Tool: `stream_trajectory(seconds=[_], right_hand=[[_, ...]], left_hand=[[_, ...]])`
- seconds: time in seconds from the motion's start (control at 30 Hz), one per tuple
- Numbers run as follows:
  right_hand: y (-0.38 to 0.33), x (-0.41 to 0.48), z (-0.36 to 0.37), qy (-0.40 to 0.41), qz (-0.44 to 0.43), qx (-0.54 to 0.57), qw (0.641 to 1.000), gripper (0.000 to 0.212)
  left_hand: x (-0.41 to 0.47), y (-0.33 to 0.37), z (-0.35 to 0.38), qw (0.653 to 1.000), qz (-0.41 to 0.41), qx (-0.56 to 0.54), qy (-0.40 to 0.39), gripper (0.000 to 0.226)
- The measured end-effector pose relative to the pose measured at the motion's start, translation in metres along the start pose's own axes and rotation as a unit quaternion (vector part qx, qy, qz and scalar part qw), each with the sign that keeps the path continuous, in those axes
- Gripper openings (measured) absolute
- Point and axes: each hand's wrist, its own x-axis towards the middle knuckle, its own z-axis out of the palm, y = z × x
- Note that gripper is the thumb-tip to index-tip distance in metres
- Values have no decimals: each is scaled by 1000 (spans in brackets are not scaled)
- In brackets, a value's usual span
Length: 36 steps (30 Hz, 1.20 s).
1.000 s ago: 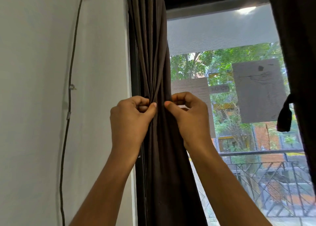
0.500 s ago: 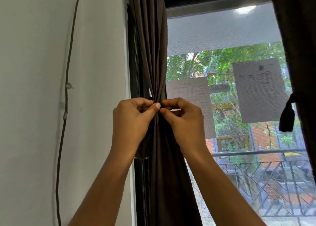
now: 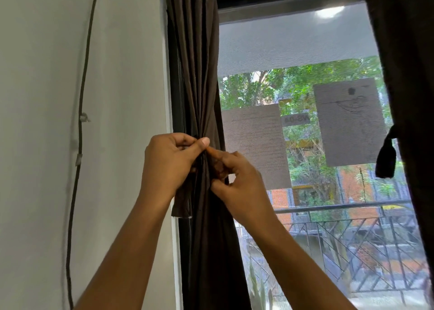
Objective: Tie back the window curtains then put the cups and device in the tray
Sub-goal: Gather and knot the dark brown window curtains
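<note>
A dark brown curtain (image 3: 195, 75) hangs gathered into a narrow bundle at the window's left side. My left hand (image 3: 168, 164) grips the bundle at its waist, thumb pressed across the front. My right hand (image 3: 237, 183) pinches a strip of the same dark fabric against the bundle from the right. A loose end of the tie strip (image 3: 182, 207) hangs below my left hand. The second curtain (image 3: 408, 98) fills the right edge, with a dark tassel (image 3: 386, 161) hanging from its tie. No cups, device or tray are in view.
A white wall (image 3: 47, 145) with a thin cable (image 3: 79, 126) running down it lies to the left. Two paper sheets (image 3: 254, 147) stick to the window glass. A balcony railing (image 3: 352, 239) and trees show outside.
The curtain bundle is drawn tighter at the waist. My right hand has dropped lower and turned, now working the tie strip, and a loose strip end shows below my left hand.
</note>
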Motion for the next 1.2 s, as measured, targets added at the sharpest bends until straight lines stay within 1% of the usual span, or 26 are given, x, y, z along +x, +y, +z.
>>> stream_trajectory(seconds=[0.03, 0.1, 0.17, 0.23, 0.33, 0.43, 0.5, 0.57, 0.67, 0.73, 0.77, 0.83, 0.9, 0.97, 1.0, 1.03, 1.1, 1.13, 1.17, 1.2], right_hand=[[2, -2, 1, 11, 1, -26, 1000, 45], [7, -6, 3, 43, 32, -39, 998, 29], [15, -6, 5, 74, 64, -65, 993, 25], [18, -4, 6, 81, 76, -110, 988, 24], [14, -2, 10, 79, 80, -187, 976, 23], [11, -4, 14, 72, 71, -238, 966, 20], [13, -5, 13, 50, 75, -258, 962, 18], [16, -7, 12, 19, 87, -289, 953, 15], [16, -17, 3, -14, 82, -366, 927, 15], [12, -20, -8, -15, 72, -381, 922, 16], [10, -19, -11, -1, 61, -387, 920, 20], [8, -20, -7, 45, 14, -394, 918, 21], [11, -27, 5, 68, -10, -405, 912, 30], [18, -45, 14, 18, -1, -413, 911, 40], [24, -57, 13, -35, 19, -430, 902, 41], [31, -66, 9, -102, 43, -443, 890, 37], [42, -72, -8, -240, 95, -450, 855, 21], [41, -68, -17, -269, 131, -422, 856, 19], [40, -61, -23, -234, 138, -382, 883, 27], [36, -52, -25, -181, 124, -354, 909, 35]], left_hand=[[2, -3, 1, 1000, 0, 13, 9, 13], [4, -9, 2, 1000, -1, 22, 20, 14], [3, -11, 4, 1000, -2, 18, 25, 19], [1, -13, 6, 999, 9, 24, 35, 21], [-1, -14, 10, 999, 13, 14, 51, 20], [-1, -16, 9, 999, 2, -4, 42, 16], [0, -18, 6, 999, -3, -14, 37, 13], [1, -19, 3, 999, -2, -9, 38, 14], [2, -20, 2, 999, -3, -1, 40, 13], [2, -20, 2, 999, -6, 1, 38, 13], [3, -19, 2, 999, -9, -3, 35, 14], [4, -19, 3, 999, -12, -10, 34, 17], [3, -19, 4, 999, -2, 0, 47, 17], [1, -22, 4, 998, 9, 12, 63, 13], [1, -24, 3, 998, 10, 16, 67, 12], [1, -26, 2, 997, 8, 19, 69, 11], [3, -29, -1, 998, -2, 21, 66, 12], [4, -29, -1, 998, -7, 22, 61, 14], [6, -28, -2, 998, -9, 25, 55, 16], [6, -28, -1, 998, -10, 30, 50, 16]])
